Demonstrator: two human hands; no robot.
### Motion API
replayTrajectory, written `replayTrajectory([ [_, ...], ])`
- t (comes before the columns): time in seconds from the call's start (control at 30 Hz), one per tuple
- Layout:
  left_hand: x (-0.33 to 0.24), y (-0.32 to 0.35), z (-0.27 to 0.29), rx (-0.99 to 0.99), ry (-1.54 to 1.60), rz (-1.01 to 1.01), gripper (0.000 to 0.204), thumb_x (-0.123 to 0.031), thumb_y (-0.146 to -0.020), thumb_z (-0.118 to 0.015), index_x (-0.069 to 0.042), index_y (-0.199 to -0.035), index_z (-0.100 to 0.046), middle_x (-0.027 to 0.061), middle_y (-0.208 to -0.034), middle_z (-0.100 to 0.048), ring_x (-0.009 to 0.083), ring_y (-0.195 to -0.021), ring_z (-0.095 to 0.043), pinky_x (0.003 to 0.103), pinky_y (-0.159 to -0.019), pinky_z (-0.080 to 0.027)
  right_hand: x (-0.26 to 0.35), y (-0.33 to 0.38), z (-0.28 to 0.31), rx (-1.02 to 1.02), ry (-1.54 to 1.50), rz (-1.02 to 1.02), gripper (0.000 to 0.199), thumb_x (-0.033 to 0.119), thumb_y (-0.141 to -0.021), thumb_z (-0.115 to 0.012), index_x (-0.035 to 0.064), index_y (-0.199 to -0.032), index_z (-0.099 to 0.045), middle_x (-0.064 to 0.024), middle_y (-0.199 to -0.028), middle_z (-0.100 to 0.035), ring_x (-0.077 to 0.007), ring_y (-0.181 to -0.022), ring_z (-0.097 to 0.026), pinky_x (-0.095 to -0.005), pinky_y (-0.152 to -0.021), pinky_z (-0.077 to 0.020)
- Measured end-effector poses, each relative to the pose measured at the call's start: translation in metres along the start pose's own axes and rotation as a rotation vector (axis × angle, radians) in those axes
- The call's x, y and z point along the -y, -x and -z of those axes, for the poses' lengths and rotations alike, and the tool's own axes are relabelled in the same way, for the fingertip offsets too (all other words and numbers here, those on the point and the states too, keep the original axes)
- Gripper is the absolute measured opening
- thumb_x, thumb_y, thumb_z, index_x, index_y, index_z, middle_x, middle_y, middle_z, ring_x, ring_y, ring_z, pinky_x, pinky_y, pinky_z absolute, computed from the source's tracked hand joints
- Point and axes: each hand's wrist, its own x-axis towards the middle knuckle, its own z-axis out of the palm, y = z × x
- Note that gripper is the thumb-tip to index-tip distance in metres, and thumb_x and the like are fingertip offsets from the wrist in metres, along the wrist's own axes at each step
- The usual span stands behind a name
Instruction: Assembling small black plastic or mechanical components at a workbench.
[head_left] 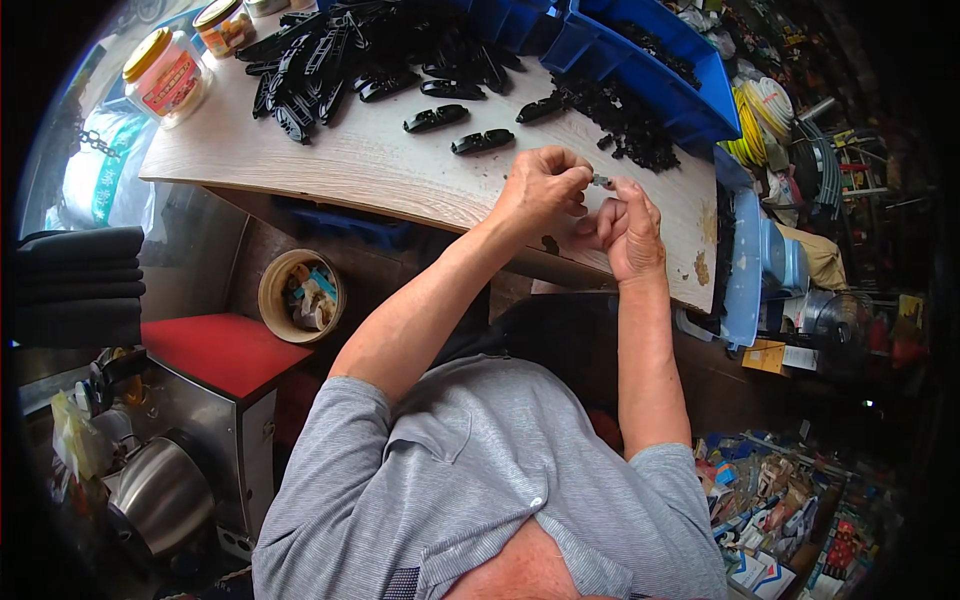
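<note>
Above the near edge of the table, my left hand (547, 187) and my right hand (630, 225) meet close together. A small dark grey part (600, 180) sits between their fingertips, too small to name. The left fingers pinch it from one side, and the right thumb and forefinger hold its other end. Beyond the hands, a glossy black oblong plastic piece (482, 141) lies on the table, with another black oblong piece (436, 118) just behind it. A heap of small black parts (640, 130) spreads behind my right hand.
A pile of long black plastic pieces (320, 60) covers the back of the wooden table (330, 165). Blue bins (650, 65) stand at the back right. Jars with yellow lids (168, 80) stand on the left. Below are a waste bucket (302, 296) and a red-topped cabinet (220, 350).
</note>
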Motion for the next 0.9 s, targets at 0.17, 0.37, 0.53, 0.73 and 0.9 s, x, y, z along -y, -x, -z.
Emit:
replayTrajectory([
  [0.17,-0.001,0.003,-0.001,-0.007,-0.01,0.002,0.016,-0.012,-0.087,-0.068,0.003,-0.09,-0.066,0.0045,-0.079,-0.065,0.0103,-0.066,-0.06,0.024,-0.06,-0.051,-0.006,0.001,-0.002,0.024,0.003,0.1,0.025,0.017,-0.086,-0.074,0.0046,-0.104,-0.061,-0.0019,-0.054,-0.053,-0.0162,-0.044,-0.057,-0.0338,-0.046,-0.0546],
  [0.37,0.0,0.023,0.007,-0.216,-0.647,-0.462,0.022,-0.016,-0.085,-0.07,0.001,-0.099,-0.068,0.0136,-0.078,-0.07,0.0179,-0.066,-0.067,0.028,-0.062,-0.053,-0.015,0.001,0.007,0.029,0.028,0.134,0.021,0.018,-0.087,-0.074,0.0051,-0.099,-0.062,-0.0014,-0.05,-0.049,-0.0156,-0.045,-0.057,-0.0336,-0.048,-0.0554],
  [0.53,-0.032,0.032,0.063,-0.544,-1.36,-0.639,0.024,-0.02,-0.083,-0.071,-0.007,-0.102,-0.062,0.0109,-0.077,-0.065,0.028,-0.071,-0.065,0.041,-0.066,-0.052,-0.013,0.003,0.003,0.034,-0.013,0.113,0.019,0.019,-0.09,-0.071,0.0076,-0.101,-0.06,-0.003,-0.051,-0.052,-0.0188,-0.05,-0.062,-0.038,-0.045,-0.0563],
  [0.73,-0.03,0.034,0.071,-0.451,-1.535,-0.533,0.021,-0.023,-0.084,-0.071,-0.01,-0.1,-0.065,0.0082,-0.086,-0.064,0.0294,-0.087,-0.064,0.041,-0.072,-0.053,-0.012,0.004,-0.004,-0.01,0.006,0.104,0.02,0.021,-0.089,-0.071,0.0082,-0.099,-0.06,-0.0035,-0.052,-0.053,-0.0187,-0.051,-0.063,-0.0383,-0.045,-0.0571],
  [0.9,-0.035,0.035,0.048,-0.413,-1.556,-0.482,0.028,-0.031,-0.085,-0.071,-0.01,-0.103,-0.066,0.0098,-0.089,-0.063,0.0306,-0.091,-0.062,0.04,-0.075,-0.053,-0.012,0.005,-0.003,-0.017,0.002,0.106,0.02,0.021,-0.089,-0.072,0.0081,-0.099,-0.059,-0.0036,-0.052,-0.053,-0.0187,-0.052,-0.063,-0.0382,-0.046,-0.0572],
])
